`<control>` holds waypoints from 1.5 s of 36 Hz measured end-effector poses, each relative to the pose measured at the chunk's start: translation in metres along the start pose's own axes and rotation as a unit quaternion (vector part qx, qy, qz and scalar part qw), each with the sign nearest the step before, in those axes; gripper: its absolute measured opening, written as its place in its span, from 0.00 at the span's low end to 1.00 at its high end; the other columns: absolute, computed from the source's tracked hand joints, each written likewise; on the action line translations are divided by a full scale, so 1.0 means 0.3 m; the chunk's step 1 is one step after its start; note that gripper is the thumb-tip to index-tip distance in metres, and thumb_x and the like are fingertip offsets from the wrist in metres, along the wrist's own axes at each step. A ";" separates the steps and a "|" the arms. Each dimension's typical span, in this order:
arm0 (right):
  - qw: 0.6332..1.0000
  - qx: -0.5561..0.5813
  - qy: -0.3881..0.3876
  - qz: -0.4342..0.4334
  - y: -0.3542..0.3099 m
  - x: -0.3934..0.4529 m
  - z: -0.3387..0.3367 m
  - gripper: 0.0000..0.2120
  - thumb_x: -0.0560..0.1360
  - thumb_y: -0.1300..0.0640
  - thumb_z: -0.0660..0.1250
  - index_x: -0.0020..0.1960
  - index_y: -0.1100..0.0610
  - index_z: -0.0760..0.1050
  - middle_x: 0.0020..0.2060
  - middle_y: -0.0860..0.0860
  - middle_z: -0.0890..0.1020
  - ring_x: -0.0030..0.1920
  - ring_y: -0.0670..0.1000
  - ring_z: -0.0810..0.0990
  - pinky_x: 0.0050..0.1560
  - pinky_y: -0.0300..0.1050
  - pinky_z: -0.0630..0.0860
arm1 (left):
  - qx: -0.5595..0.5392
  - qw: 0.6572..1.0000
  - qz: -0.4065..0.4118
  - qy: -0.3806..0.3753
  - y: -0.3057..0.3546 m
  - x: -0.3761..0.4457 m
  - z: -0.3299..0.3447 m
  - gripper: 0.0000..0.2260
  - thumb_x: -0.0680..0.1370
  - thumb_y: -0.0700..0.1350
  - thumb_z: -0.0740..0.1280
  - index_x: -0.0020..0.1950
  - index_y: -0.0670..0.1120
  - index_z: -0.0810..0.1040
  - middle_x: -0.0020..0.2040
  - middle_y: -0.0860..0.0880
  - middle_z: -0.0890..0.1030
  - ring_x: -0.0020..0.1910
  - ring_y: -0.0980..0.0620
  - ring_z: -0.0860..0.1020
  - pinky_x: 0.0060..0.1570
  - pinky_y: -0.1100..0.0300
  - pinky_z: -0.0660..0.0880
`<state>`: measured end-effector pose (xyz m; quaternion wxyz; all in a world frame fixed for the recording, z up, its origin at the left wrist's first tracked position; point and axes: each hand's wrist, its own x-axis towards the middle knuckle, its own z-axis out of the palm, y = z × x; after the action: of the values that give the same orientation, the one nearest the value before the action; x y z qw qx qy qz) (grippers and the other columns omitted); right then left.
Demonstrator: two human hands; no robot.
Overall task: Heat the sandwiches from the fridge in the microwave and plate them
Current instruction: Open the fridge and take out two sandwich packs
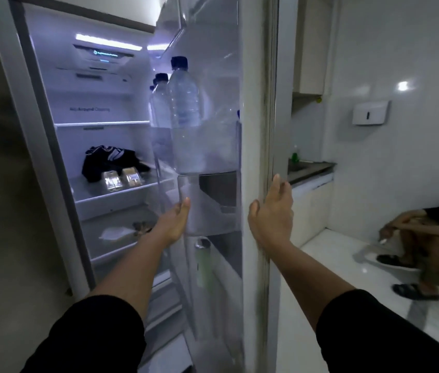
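The fridge stands open, its door (pixel 256 109) swung towards me. Two wrapped sandwiches (pixel 122 179) lie side by side on a middle shelf (pixel 110 196), in front of a black bag (pixel 110 160). My left hand (pixel 176 224) reaches past the inner side of the door, fingers against the clear door bin (pixel 213 205), holding nothing. My right hand (pixel 271 216) grips the door's outer edge, fingers wrapped round it. Both hands are well to the right of the sandwiches.
Water bottles (pixel 186 114) stand in the upper door bin, and a green bottle (pixel 202 262) in a lower one. To the right are a counter (pixel 310 170), a wall dispenser (pixel 370 113) and a person crouching on the white floor (pixel 428 238).
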<state>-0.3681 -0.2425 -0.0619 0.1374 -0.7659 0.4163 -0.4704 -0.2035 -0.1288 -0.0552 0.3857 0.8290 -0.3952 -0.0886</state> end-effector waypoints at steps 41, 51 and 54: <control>0.981 0.029 -0.187 0.050 0.574 0.537 0.057 0.32 0.83 0.50 0.51 0.78 0.59 0.36 0.78 0.52 0.39 0.78 0.53 0.45 0.75 0.47 0.51 | 0.258 0.952 0.160 -0.039 0.401 0.512 0.651 0.22 0.84 0.50 0.48 0.79 0.49 0.52 0.78 0.50 0.54 0.79 0.48 0.48 0.75 0.42 0.48; 0.987 0.019 -0.148 0.064 0.584 0.562 0.084 0.34 0.82 0.47 0.52 0.78 0.58 0.38 0.78 0.54 0.42 0.78 0.55 0.47 0.75 0.51 0.53 | 0.240 0.956 0.162 -0.055 0.387 0.547 0.677 0.24 0.84 0.51 0.50 0.79 0.52 0.48 0.79 0.51 0.48 0.79 0.49 0.44 0.74 0.41 0.46; 0.995 0.010 -0.097 0.036 0.537 0.534 0.086 0.31 0.82 0.48 0.53 0.79 0.58 0.43 0.78 0.57 0.45 0.78 0.57 0.49 0.75 0.51 0.52 | 0.229 0.959 0.160 -0.049 0.372 0.542 0.661 0.25 0.84 0.52 0.51 0.79 0.52 0.48 0.79 0.51 0.47 0.79 0.51 0.43 0.74 0.42 0.45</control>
<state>-0.3948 -0.4692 -0.0752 0.2020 -0.7912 0.4232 -0.3927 -0.2495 -0.4029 -0.0865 0.1752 0.8156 -0.5509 0.0270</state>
